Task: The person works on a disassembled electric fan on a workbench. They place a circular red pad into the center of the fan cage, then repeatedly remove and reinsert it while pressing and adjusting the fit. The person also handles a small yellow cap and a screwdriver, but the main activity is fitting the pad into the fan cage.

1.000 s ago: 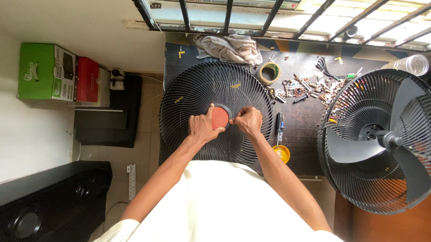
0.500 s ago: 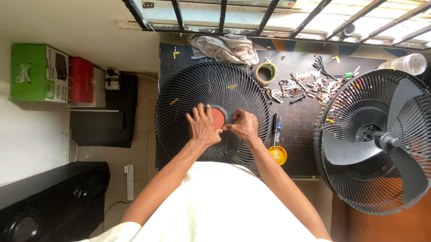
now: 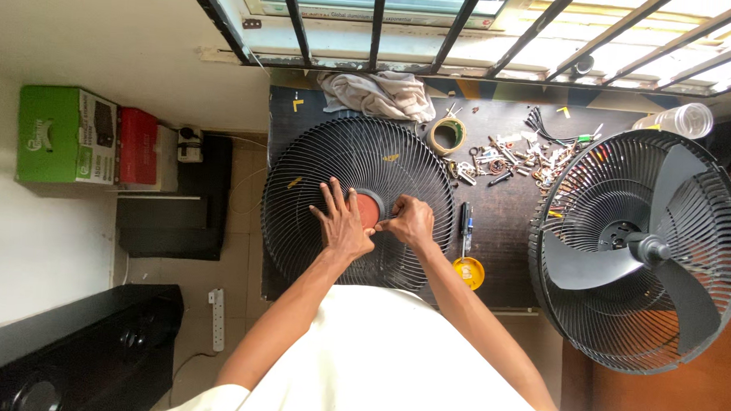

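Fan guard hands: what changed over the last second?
The left hand spread flat over the red centre cap, covering more of it. The right hand stayed pinched at the cap's right edge. The fan guard and tape roll stayed put.

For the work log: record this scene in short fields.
left hand: flat on fan grille, fingers spread beside red hub
right hand: fingertips at the hub's right edge
table: tape roll, cloth, small parts, pen, yellow lid
right side: fan, blades showing
left side: green box, red box
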